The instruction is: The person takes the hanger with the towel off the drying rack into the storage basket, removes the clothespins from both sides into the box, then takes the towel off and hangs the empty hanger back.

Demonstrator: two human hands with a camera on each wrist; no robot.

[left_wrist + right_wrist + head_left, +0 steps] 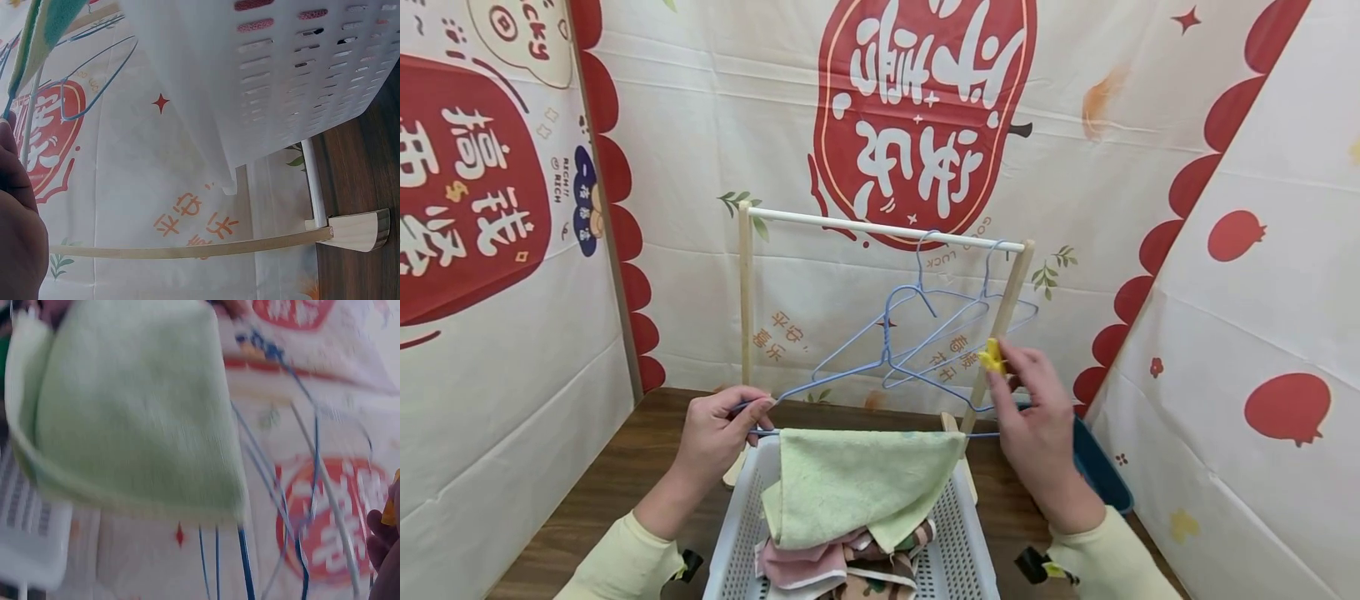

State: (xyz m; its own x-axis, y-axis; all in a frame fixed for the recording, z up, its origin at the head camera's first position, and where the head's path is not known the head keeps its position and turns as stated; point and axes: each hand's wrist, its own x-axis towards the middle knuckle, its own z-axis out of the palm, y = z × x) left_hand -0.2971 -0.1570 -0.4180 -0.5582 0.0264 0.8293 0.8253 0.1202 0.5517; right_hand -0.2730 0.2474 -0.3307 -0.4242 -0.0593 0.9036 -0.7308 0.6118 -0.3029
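My left hand (722, 429) grips the left end of a blue wire hanger (886, 337). Folded over the hanger's bottom bar is a pale green towel (865, 483), which also fills much of the right wrist view. Thumb and fingers of my right hand (1041, 425) pinch a yellow clothespin (992, 357), held up near the hanger's right end and apart from the towel. In the left wrist view only part of my left hand (22, 231) shows, beside an edge of the towel (50, 31). The right wrist view is blurred.
A white perforated basket (733, 533) stands below the towel, with pink cloth (801, 562) and brown patterned cloth (872, 583) in it. Behind is a wooden rack with a white rod (850, 223), where two blue hangers (987, 275) hang at the right. A teal container (1101, 467) sits right.
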